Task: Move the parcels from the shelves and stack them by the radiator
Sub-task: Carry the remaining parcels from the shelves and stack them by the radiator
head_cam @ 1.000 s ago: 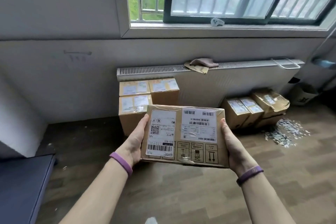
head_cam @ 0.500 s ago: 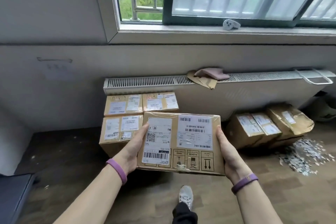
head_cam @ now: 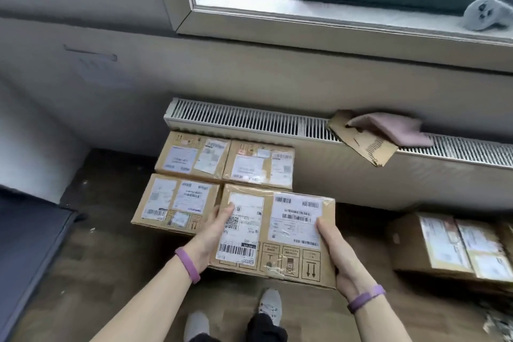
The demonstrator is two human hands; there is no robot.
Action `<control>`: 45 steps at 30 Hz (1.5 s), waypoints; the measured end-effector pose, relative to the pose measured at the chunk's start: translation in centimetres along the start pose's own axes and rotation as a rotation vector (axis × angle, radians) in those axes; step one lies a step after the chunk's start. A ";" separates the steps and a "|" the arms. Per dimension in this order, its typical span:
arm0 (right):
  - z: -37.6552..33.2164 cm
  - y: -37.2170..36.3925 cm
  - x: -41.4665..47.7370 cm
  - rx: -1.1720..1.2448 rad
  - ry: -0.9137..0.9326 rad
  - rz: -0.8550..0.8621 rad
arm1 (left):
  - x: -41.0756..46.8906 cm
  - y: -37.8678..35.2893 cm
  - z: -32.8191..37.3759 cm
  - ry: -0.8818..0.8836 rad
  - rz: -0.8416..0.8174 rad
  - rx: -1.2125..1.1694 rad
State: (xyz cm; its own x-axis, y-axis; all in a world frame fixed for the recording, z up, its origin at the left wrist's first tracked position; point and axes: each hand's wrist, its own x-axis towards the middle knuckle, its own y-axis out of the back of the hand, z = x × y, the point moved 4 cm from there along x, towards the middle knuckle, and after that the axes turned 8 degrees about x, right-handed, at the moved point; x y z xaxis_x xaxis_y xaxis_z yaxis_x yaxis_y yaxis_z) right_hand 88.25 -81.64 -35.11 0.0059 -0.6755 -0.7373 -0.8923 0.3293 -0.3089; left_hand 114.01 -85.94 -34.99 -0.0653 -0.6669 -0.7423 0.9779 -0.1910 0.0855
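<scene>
Three parcels (head_cam: 177,203) stand at the left end of the radiator (head_cam: 249,116), two against its front and one before them. The left hand (head_cam: 213,233) and right hand (head_cam: 338,255), apart, grip opposite sides of a labelled parcel (head_cam: 288,233), thumbs on top. It is held level just right of the front one.

We can read no whole word anywhere. On the parcel (head_cam: 267,233) nearest us, the QR label (head_cam: 241,228) carries a QR code, a long barcode and print too fine to make out. The second label (head_cam: 297,219) shows several barcodes. Handling signs (head_cam: 290,263) are printed on the cardboard, one a pair of arrows pointing toward us. On the stacked parcels (head_cam: 177,203) the labels are blurred, and we can make out only barcodes.
</scene>
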 end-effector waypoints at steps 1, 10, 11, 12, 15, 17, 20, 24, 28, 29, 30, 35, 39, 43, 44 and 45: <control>0.0 0.2 1.1 0.001 -0.013 0.000 | 1.0 0.0 -0.1 0.027 0.028 0.018; 2.8 0.3 9.0 0.073 -0.138 0.032 | 8.2 1.4 -1.9 0.072 0.101 0.162; 3.3 0.3 9.7 0.085 -0.147 0.029 | 9.0 1.8 -2.1 0.060 0.127 0.236; 3.7 0.2 10.4 0.092 -0.156 0.024 | 9.9 2.2 -2.3 0.052 0.159 0.325; 4.9 0.2 12.6 0.114 -0.175 0.021 | 12.3 3.1 -3.0 0.065 0.220 0.610; 5.7 0.3 14.1 0.135 -0.176 0.017 | 13.7 3.4 -3.6 0.077 0.233 0.773; 6.4 0.5 16.0 0.148 -0.155 -0.002 | 15.6 3.8 -4.7 0.074 0.242 0.896; 7.1 0.8 18.5 0.145 -0.099 -0.017 | 17.5 4.1 -6.0 0.060 0.307 0.953; 7.4 1.1 20.4 0.155 -0.076 -0.029 | 18.7 3.9 -6.4 0.007 0.445 0.971; 7.6 1.2 20.9 0.172 -0.080 -0.027 | 19.1 3.9 -6.6 -0.007 0.470 0.988; 7.9 1.3 21.3 0.192 -0.084 -0.023 | 19.5 4.0 -6.7 -0.016 0.489 1.014; 9.5 1.5 22.8 0.199 -0.079 0.011 | 21.1 4.1 -7.5 -0.031 0.580 1.165; 10.2 1.7 23.8 0.141 -0.041 0.035 | 21.8 4.2 -8.2 -0.086 0.655 1.211; 10.2 2.0 24.0 0.042 0.023 0.048 | 21.8 3.5 -8.6 -0.130 0.705 1.214; 10.2 2.0 23.9 0.015 0.036 0.056 | 21.8 3.4 -8.6 -0.134 0.714 1.211; 10.3 2.0 23.8 -0.014 0.045 0.067 | 21.7 3.3 -8.7 -0.136 0.727 1.202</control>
State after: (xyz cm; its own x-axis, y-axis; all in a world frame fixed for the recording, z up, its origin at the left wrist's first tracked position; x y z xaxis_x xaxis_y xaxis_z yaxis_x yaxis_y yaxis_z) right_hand 91.28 -90.30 -59.47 -0.0738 -0.6813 -0.7283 -0.8961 0.3658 -0.2514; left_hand 117.53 -94.79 -56.58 0.2872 -0.9311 -0.2250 0.0424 -0.2223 0.9741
